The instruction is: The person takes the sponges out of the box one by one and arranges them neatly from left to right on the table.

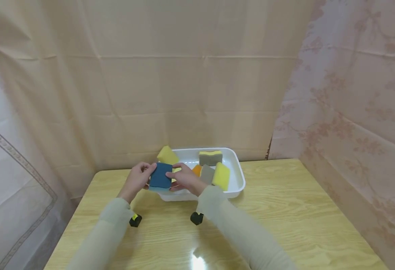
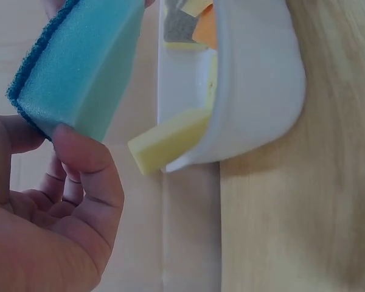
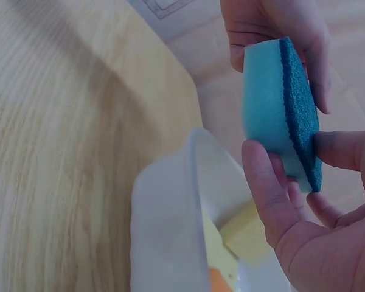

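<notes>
While both hands pinch a blue sponge, tray partly hidden, sleeves cropped

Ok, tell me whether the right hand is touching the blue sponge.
Touching: the right wrist view shows the right hand pinching the blue sponge, thumb on its dark face and fingers on the lighter foam.

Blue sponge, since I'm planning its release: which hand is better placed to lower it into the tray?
Likely the right hand, closer to the tray; the left hand, also holding the sponge, is farther out.
</notes>
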`<action>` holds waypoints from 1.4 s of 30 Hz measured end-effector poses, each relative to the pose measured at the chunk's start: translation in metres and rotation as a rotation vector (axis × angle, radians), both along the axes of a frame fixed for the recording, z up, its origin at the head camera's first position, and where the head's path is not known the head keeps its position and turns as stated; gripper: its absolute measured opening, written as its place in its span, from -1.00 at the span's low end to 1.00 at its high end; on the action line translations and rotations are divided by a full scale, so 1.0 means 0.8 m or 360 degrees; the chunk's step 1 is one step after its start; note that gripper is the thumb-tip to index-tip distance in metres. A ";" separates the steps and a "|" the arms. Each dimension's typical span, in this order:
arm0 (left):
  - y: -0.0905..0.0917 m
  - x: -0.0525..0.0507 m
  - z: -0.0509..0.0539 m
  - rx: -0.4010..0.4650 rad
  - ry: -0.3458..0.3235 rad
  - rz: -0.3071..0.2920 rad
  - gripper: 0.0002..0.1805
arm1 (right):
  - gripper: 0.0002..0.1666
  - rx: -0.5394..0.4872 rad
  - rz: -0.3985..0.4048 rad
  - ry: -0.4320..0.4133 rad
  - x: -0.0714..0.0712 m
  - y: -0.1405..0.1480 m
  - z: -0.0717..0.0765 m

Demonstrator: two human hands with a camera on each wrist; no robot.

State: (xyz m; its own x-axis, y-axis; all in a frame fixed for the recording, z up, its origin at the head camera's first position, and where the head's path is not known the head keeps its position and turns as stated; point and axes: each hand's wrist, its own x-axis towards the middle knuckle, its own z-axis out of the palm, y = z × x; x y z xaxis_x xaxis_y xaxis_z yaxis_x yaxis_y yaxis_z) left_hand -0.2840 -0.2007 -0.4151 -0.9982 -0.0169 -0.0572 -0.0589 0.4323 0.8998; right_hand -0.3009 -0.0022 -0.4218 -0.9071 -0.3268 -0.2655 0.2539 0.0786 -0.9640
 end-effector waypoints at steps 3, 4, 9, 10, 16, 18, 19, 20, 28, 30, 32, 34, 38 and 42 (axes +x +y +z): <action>-0.003 0.004 -0.004 0.0015 -0.0019 0.0012 -0.42 | -0.32 0.0041 0.0003 0.0012 0.002 -0.004 -0.003; -0.004 0.005 -0.005 0.0022 -0.0023 0.0018 -0.42 | -0.32 0.0036 0.0006 0.0012 0.003 -0.005 -0.003; -0.007 0.010 -0.009 0.0055 -0.0017 0.0038 -0.40 | -0.31 0.0033 0.0042 0.0031 0.007 -0.007 -0.003; -0.008 0.011 -0.009 0.0060 -0.0019 0.0042 -0.39 | -0.31 0.0031 0.0049 0.0037 0.009 -0.007 -0.002; -0.015 0.018 -0.006 0.0073 0.0001 0.0049 -0.37 | -0.33 0.0003 0.0059 0.0069 0.016 -0.014 0.002; -0.020 0.021 -0.006 0.0073 0.0004 0.0054 -0.37 | -0.35 0.0002 0.0068 0.0074 0.017 -0.018 0.003; -0.022 0.022 -0.006 0.0079 0.0000 0.0056 -0.37 | -0.36 0.0004 0.0075 0.0077 0.018 -0.020 0.003; -0.024 0.024 -0.007 0.0083 -0.0010 0.0059 -0.38 | -0.37 0.0001 0.0080 0.0072 0.019 -0.022 0.002; -0.045 0.034 -0.018 0.0100 -0.0073 0.0083 -0.38 | -0.43 0.0012 0.0095 0.0077 0.025 -0.038 -0.002; -0.050 0.037 -0.021 0.0099 -0.0079 0.0088 -0.38 | -0.43 0.0018 0.0105 0.0079 0.028 -0.043 -0.004; -0.055 0.041 -0.023 0.0103 -0.0083 0.0091 -0.38 | -0.43 0.0022 0.0113 0.0086 0.032 -0.049 -0.005; -0.059 0.044 -0.026 0.0108 -0.0086 0.0087 -0.37 | -0.43 0.0036 0.0116 0.0098 0.034 -0.053 -0.007; -0.064 0.049 -0.030 0.0105 -0.0090 0.0090 -0.33 | -0.45 0.0077 0.0123 0.0158 0.038 -0.058 -0.011; -0.070 0.052 -0.034 0.0084 -0.0089 0.0087 -0.32 | -0.47 0.0098 0.0135 0.0215 0.038 -0.064 -0.019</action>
